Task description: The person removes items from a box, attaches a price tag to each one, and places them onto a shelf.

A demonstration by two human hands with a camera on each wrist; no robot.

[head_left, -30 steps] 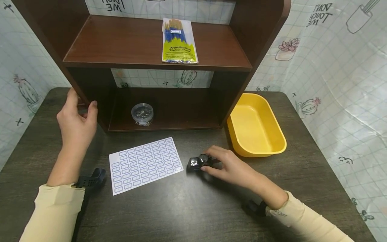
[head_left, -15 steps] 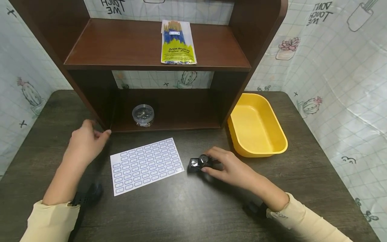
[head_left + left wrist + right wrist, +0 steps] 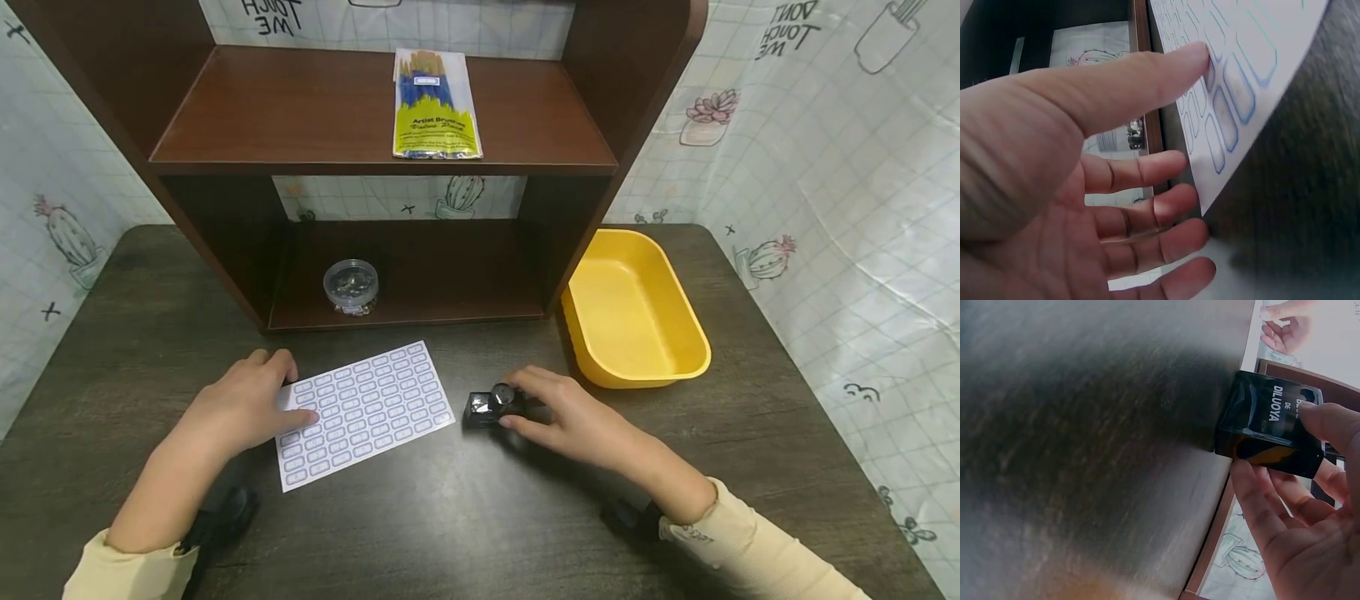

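Observation:
In the head view my left hand is at the left edge of a white sheet of labels with rows of blue-outlined boxes. Its thumb reaches over the sheet, and the left wrist view has the other fingers relaxed beside the sheet's edge, apart from the thumb. To the right, my right hand grips a small black bottle lying on its side by the table. In the right wrist view thumb and fingers hold this glossy square bottle, lettered "DILUOYA", at its sides.
A dark brown shelf unit stands at the back. It holds a pack of artist brushes above and a round clear container below. A yellow bin sits at its right on the dark table.
My left hand has come from the shelf's left side down and right to the label sheet. The right hand stays in place with the bottle.

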